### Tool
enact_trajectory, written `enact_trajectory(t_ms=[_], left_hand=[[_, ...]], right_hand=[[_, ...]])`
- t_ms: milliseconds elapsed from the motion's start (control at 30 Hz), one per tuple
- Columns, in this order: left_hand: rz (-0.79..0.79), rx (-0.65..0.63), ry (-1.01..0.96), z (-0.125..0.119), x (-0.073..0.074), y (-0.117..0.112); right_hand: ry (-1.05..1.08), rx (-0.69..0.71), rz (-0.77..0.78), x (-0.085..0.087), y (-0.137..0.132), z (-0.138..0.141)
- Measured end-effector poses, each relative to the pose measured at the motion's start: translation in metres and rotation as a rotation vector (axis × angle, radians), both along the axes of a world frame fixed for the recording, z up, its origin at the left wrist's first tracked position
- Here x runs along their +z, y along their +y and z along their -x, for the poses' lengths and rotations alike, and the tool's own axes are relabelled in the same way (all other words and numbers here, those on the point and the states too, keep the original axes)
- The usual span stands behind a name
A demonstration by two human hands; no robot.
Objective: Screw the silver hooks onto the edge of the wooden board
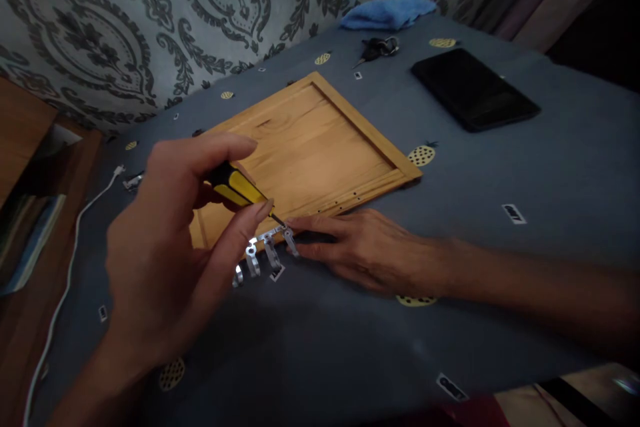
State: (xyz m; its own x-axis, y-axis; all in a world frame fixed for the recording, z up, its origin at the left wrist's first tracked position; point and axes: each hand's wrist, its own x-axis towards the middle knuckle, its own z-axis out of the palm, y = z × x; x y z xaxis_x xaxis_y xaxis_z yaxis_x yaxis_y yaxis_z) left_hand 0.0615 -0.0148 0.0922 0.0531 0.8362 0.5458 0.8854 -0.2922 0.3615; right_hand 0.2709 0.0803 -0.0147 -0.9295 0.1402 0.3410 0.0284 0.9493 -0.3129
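My left hand [157, 240] is closed around the handle of a yellow and black screwdriver [241, 188], thumb along its side. The screwdriver slants down to the right, its tip at the end of a silver metal hook rail [271, 248]. This rail lies along the near edge of a framed wooden panel [310, 147], with several hooks hanging past that edge. The fingertips of my right hand [370, 247] grip the rail's right end around the last hook. Small dark holes show in the panel's frame to the right of these fingers. My left hand hides the panel's left part.
On the dark patterned tablecloth [500, 267] lie a black tablet [473, 90], a bunch of keys [377, 50] and a blue cloth [387, 12] by the wall. A white cable [75, 247] runs down the left side, beside a wooden shelf [25, 140] with books.
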Motion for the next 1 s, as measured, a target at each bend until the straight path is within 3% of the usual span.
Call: enact_trajectory(t_ms=[633,1000], left_hand=[[-0.010,-0.034,0.047,0.0005,-0.0067,0.0073],[-0.046,-0.072,0.214,0.0018,-0.0065,0.0104]], right_hand=[[-0.045,-0.003,0.010,-0.0020,0.0001,0.0014],[-0.020,-0.010,-0.030,0.0000,-0.0007,0.0006]])
